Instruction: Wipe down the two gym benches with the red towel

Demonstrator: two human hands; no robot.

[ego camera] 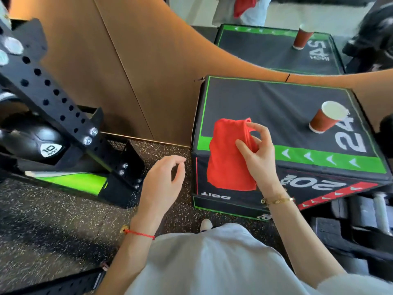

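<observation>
The red towel point(228, 154) hangs folded in front of the near corner of a black and green padded box point(265, 103) marked 24 and 20. My right hand point(258, 152) pinches the towel's upper right edge between thumb and fingers. My left hand point(163, 182) hovers over the floor to the left of the box, fingers loosely curled and holding nothing. No gym bench shows clearly in the head view.
A red paper cup point(325, 118) stands on the box top near the 24. A mirror point(276, 45) above shows the box and cup reflected. A black perforated rack point(53, 99) with a 10 weight point(50, 150) stands left. Dumbbells point(361, 216) lie at right on the speckled floor.
</observation>
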